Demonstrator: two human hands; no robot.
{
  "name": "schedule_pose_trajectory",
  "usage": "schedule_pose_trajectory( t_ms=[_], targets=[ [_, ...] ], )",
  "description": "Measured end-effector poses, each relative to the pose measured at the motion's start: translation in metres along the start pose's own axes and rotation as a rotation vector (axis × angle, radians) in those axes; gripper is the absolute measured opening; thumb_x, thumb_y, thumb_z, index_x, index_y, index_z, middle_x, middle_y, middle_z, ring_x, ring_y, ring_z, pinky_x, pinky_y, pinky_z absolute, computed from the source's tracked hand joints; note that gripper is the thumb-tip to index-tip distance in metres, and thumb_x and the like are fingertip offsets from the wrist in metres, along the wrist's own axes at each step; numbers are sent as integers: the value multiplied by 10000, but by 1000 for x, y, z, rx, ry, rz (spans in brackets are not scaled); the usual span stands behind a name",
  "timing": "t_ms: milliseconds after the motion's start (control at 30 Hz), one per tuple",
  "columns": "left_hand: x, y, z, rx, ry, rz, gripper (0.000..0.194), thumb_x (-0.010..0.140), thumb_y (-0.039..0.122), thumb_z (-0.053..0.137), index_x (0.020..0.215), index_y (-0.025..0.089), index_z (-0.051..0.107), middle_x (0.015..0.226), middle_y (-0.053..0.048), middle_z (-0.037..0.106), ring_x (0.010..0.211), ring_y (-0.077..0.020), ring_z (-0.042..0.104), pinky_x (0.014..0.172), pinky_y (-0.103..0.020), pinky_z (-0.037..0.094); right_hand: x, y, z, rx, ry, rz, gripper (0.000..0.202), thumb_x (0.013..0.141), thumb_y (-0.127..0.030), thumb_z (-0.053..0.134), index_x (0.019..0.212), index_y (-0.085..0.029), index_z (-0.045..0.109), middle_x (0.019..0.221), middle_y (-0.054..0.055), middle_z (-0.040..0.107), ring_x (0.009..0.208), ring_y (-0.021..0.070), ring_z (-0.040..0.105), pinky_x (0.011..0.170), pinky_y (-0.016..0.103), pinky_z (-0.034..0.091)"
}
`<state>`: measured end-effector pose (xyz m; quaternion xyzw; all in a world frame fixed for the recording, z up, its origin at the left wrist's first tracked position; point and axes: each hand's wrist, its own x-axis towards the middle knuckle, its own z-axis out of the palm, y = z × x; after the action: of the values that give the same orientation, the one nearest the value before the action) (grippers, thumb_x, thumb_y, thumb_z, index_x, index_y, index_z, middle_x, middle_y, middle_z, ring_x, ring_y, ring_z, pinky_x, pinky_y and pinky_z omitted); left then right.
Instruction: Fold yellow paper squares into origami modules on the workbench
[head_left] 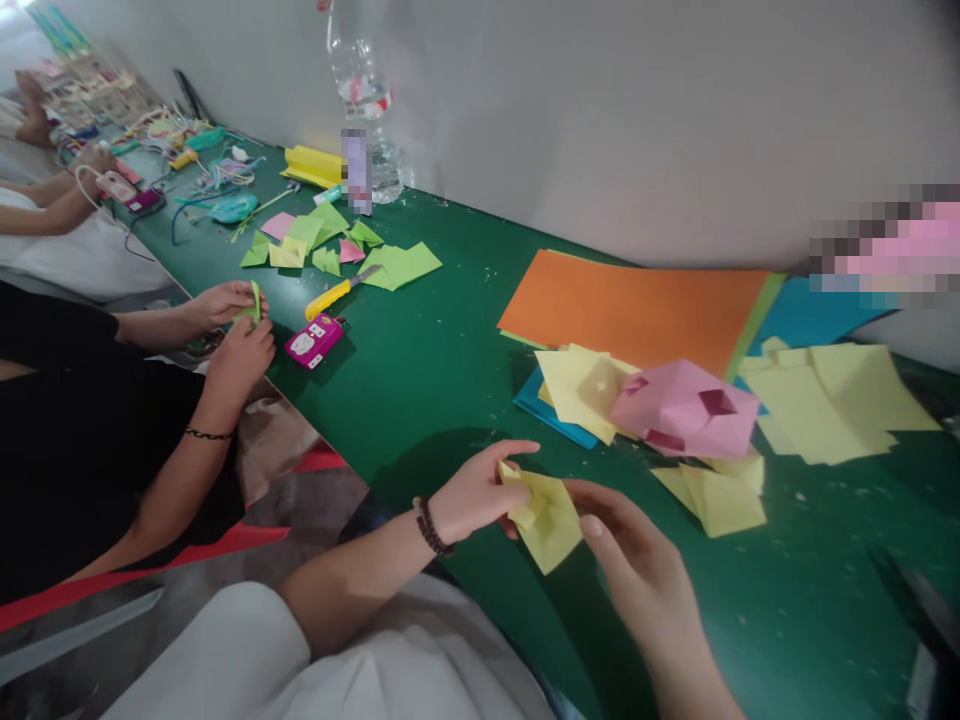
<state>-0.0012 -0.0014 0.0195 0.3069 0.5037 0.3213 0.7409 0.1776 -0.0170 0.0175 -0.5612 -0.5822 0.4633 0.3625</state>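
Observation:
A creased square of yellow paper (551, 535) is held above the table edge in front of me. My left hand (480, 495) pinches its left corner, thumb on top and the index finger stretched out past it. At the paper's right edge, my right hand (637, 550) grips with its fingers partly behind the sheet and its thumb near the corner. Just beyond lie a folded pink paper shape (686, 408) with square openings and a folded yellow paper piece (716, 500). Loose yellow sheets (832, 400) are spread farther right.
Orange paper (622, 305) and blue paper (817, 315) lie along the wall on the green table (427, 370). Left of me, a co-worker's hands (244, 335) fold green paper near a purple box (315, 340) and a yellow utility knife (330, 297). A plastic bottle (386, 165) stands behind.

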Motion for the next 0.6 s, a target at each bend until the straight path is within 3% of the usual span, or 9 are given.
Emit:
schedule_pose_trajectory(
  t_ms=[200,400,600],
  targets=[
    [-2,0,0,80,-67,42,489,766,139,572,1254,171,558,776,14,531,546,-77,565,410,-156,489,-1,5,2,28,-39,46,355,745,-460,676,1006,-220,671,966,85,730,832,208,705,696,280,589],
    [-3,-5,0,78,-124,99,439,844,399,594,1224,178,585,785,1,540,537,-64,545,443,-164,503,0,12,1,-56,-91,61,435,710,-289,570,1135,-232,642,1127,74,698,898,213,685,733,300,563],
    [-3,-9,2,46,-116,159,470,838,441,603,1215,161,596,866,-38,591,625,-102,572,473,-192,515,-1,-1,1,-61,-40,181,377,701,-400,625,1027,-219,682,946,47,726,760,200,656,637,281,516]
  ],
)
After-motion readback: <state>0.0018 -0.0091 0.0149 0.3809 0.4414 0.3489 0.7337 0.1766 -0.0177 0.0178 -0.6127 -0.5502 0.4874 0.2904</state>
